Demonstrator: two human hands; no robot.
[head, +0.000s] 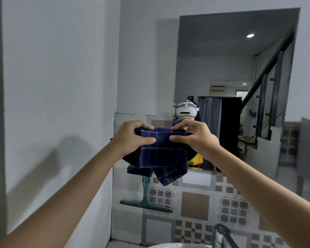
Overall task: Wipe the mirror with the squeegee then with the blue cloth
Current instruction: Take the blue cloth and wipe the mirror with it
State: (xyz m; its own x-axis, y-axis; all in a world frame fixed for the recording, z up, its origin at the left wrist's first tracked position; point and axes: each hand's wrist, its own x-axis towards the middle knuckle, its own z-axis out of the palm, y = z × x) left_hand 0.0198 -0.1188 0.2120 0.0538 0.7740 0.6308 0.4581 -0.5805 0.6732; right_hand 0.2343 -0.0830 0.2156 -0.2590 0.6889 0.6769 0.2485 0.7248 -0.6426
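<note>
Single view, head-worn wide-angle camera. Faces forward, slightly down, toward mirror (236, 68) on tiled wall (195, 204), close range. Both forearms reach in from bottom corners; left hand (132, 138) and right hand (195, 138) near frame centre. Sink (177, 245) rim and tap (222, 235) at bottom edge. Edges bowed by lens.

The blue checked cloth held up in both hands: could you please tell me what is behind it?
Behind the blue checked cloth: the tiled wall and the green squeegee, its handle top covered.
</note>
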